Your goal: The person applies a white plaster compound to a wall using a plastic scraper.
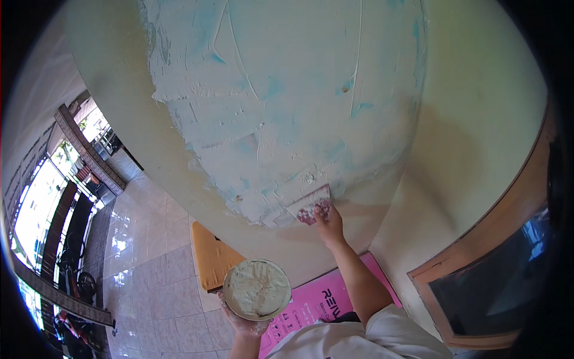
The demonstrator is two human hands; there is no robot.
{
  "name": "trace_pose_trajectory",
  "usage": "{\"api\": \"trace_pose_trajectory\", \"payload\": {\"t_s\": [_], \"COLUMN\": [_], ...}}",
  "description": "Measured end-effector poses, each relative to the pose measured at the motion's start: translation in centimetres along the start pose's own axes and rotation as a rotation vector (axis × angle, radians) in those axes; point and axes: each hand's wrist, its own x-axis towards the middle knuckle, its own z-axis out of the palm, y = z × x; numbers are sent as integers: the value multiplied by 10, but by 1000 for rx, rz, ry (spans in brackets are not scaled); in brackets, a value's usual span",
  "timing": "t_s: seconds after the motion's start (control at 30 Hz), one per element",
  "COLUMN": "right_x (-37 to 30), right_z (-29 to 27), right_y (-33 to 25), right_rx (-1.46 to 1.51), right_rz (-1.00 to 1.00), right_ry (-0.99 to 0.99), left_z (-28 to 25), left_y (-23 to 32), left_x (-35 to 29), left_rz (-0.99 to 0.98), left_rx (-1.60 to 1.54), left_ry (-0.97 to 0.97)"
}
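In my right hand (329, 225) is a reddish putty knife (311, 203) smeared with white filler, its wide blade against the lower part of the wall. White filler (287, 119) covers a large area there, with ridges, streaks and pale blue showing through. My left hand (244, 322) grips a round tub (257, 289) from below and the side. Pale, stiff-looking putty fills the tub, with scrape marks across its surface. The left fingers are mostly hidden beneath the tub.
A pink printed sheet or box (305, 311) lies below me by the wall. An orange-yellow wooden piece (215, 254) stands left of the tub. At right is a wood-framed dark glass panel (502, 281). Tiled floor (158, 287) stretches left toward parked motorbikes (78, 287).
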Motion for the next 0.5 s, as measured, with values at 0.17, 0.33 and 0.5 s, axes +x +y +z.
{"api": "trace_pose_trajectory", "payload": {"t_s": [0.17,0.33,0.5], "right_x": [-34,-2,23], "right_z": [-33,-26,-8], "right_y": [0,-46,-47], "right_rx": [122,228,-242], "right_rz": [398,14,-14], "right_ry": [-167,-110,-60], "left_z": [-10,-8,-7], "left_y": [4,-1,-8], "left_x": [3,3,4], "left_rz": [-90,-106,-97], "left_rx": [-143,-86,-66], "left_ry": [-12,-21,-50]}}
